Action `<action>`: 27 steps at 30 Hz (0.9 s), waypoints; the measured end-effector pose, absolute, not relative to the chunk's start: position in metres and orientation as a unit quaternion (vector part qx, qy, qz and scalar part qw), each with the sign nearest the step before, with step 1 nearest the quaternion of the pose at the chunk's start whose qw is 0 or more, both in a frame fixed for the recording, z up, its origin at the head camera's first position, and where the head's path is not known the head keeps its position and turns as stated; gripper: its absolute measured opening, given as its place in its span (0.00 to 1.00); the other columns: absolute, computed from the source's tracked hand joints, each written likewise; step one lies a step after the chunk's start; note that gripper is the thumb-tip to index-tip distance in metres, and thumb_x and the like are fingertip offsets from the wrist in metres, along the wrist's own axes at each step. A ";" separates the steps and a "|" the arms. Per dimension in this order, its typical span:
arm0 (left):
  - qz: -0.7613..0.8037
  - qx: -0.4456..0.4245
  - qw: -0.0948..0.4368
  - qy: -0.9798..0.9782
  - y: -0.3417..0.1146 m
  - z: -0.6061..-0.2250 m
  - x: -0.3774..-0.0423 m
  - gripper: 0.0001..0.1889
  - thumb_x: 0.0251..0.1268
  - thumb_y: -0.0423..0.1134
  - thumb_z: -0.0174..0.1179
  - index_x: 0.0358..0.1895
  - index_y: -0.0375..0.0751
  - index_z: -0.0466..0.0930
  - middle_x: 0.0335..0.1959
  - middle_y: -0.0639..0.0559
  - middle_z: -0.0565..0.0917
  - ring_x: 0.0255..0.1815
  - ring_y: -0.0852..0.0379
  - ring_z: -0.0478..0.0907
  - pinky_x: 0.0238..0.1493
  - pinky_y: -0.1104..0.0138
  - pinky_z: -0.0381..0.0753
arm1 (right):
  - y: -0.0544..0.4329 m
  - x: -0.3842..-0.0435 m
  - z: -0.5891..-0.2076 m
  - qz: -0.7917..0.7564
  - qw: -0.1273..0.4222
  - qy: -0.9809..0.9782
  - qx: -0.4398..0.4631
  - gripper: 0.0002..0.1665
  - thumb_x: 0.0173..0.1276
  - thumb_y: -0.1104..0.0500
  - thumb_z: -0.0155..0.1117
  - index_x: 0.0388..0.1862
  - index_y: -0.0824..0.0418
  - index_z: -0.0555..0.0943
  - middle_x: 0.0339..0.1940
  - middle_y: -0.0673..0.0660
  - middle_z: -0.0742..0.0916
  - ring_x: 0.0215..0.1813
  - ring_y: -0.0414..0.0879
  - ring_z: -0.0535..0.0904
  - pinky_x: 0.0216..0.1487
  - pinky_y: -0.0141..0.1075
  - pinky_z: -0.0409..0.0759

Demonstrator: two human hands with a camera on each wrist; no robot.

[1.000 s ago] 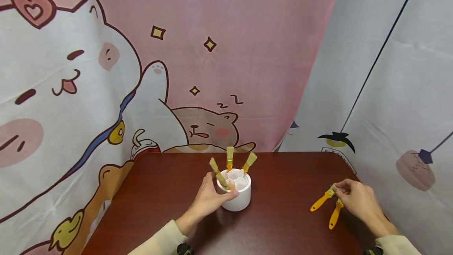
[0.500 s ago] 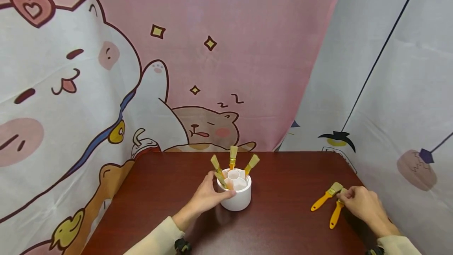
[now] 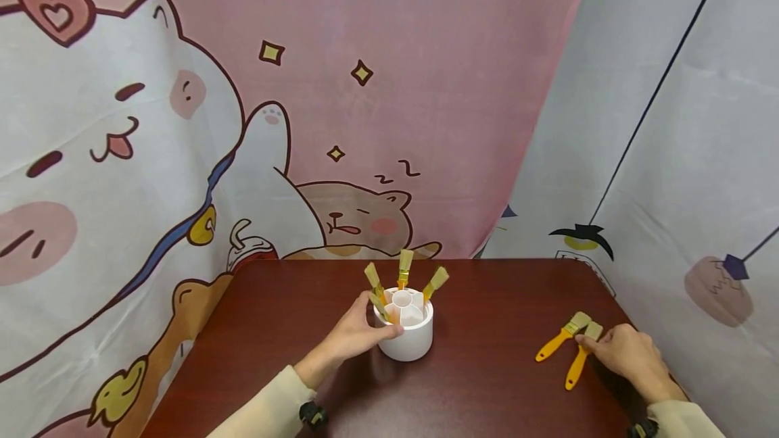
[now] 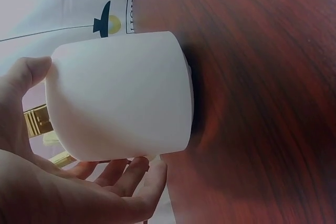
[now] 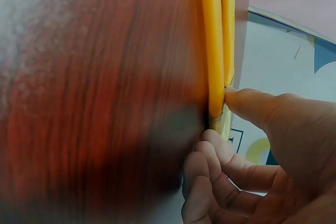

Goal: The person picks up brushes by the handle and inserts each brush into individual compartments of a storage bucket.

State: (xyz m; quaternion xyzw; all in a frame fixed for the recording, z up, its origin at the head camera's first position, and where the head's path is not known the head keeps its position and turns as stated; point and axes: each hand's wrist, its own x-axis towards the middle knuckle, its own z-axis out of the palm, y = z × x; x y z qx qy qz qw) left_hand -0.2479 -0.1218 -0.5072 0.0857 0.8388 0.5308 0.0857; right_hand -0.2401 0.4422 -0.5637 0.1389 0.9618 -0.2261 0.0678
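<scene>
Gripping the white pot [image 3: 406, 345] with the left hand [image 3: 349, 337], pressing the thumb near the rim on the close side and curving the fingers around the left wall. Holding it upright on the dark reddish wooden table [image 3: 475, 374], around the middle. Seeing inside it a round central compartment with others set around it, and four brushes leaning bristles-up: a left brush [image 3: 373, 277], a low brush [image 3: 379, 305] just beside it at the rim, a back brush [image 3: 404, 269] and a right brush [image 3: 435, 281]. Pinching the held paintbrush [image 3: 577, 365] with the right hand [image 3: 629, 353], well apart from the pot, setting thumb and fingertips about the metal collar and pointing the yellow handle toward the near edge. Finding the loose paintbrush [image 3: 556, 344] lying just beside it, slanting the same way. Being unable to tell of any lift off the wood.
</scene>
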 end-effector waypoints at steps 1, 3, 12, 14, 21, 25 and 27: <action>0.531 0.087 0.087 0.838 -0.122 -0.507 -0.248 0.48 0.65 0.51 0.87 0.81 0.37 0.71 0.75 0.38 0.83 0.72 0.41 0.83 0.73 0.40 0.84 | 0.442 -0.240 -0.563 -0.227 0.072 0.961 0.141 0.38 0.73 0.24 0.77 0.16 0.47 0.77 0.17 0.44 0.72 0.27 0.47 0.73 0.32 0.42 0.68; 0.530 0.088 0.089 0.839 -0.122 -0.507 -0.248 0.48 0.65 0.51 0.87 0.81 0.38 0.71 0.75 0.38 0.83 0.72 0.41 0.83 0.74 0.39 0.84 | 0.443 -0.239 -0.562 -0.228 0.078 0.960 0.144 0.38 0.73 0.24 0.78 0.17 0.49 0.80 0.19 0.47 0.75 0.29 0.49 0.75 0.33 0.43 0.69; 0.527 0.090 0.095 0.840 -0.122 -0.507 -0.250 0.48 0.66 0.52 0.86 0.82 0.38 0.70 0.76 0.37 0.83 0.75 0.39 0.84 0.77 0.36 0.83 | 0.443 -0.246 -0.560 -0.206 0.096 0.959 0.169 0.51 0.67 0.22 0.81 0.41 0.73 0.89 0.43 0.79 0.88 0.43 0.69 0.84 0.46 0.60 0.85; 0.527 0.091 0.098 0.839 -0.122 -0.508 -0.251 0.49 0.67 0.52 0.86 0.83 0.37 0.69 0.77 0.37 0.83 0.76 0.39 0.84 0.77 0.36 0.83 | 0.443 -0.247 -0.560 -0.206 0.091 0.959 0.171 0.51 0.67 0.24 0.82 0.43 0.76 0.88 0.45 0.82 0.88 0.45 0.72 0.84 0.48 0.61 0.86; 0.527 0.092 0.102 0.839 -0.123 -0.509 -0.252 0.49 0.67 0.53 0.86 0.83 0.38 0.68 0.76 0.37 0.84 0.75 0.40 0.85 0.74 0.38 0.85 | 0.435 -0.247 -0.561 -0.233 0.074 0.955 0.166 0.31 0.73 0.36 0.81 0.21 0.59 0.87 0.26 0.60 0.88 0.37 0.61 0.84 0.39 0.48 0.83; 0.531 0.092 0.099 0.837 -0.122 -0.510 -0.251 0.49 0.67 0.52 0.86 0.83 0.38 0.69 0.76 0.37 0.84 0.75 0.40 0.85 0.75 0.38 0.84 | 0.433 -0.247 -0.559 -0.261 0.074 0.949 0.162 0.27 0.75 0.41 0.80 0.22 0.56 0.90 0.18 0.51 0.86 0.32 0.52 0.84 0.38 0.43 0.78; 0.532 0.092 0.099 0.836 -0.122 -0.510 -0.251 0.49 0.67 0.51 0.86 0.83 0.38 0.68 0.76 0.37 0.84 0.75 0.39 0.85 0.75 0.38 0.84 | 0.433 -0.248 -0.559 -0.270 0.070 0.948 0.153 0.25 0.77 0.42 0.80 0.23 0.55 0.91 0.16 0.48 0.86 0.30 0.49 0.84 0.39 0.42 0.77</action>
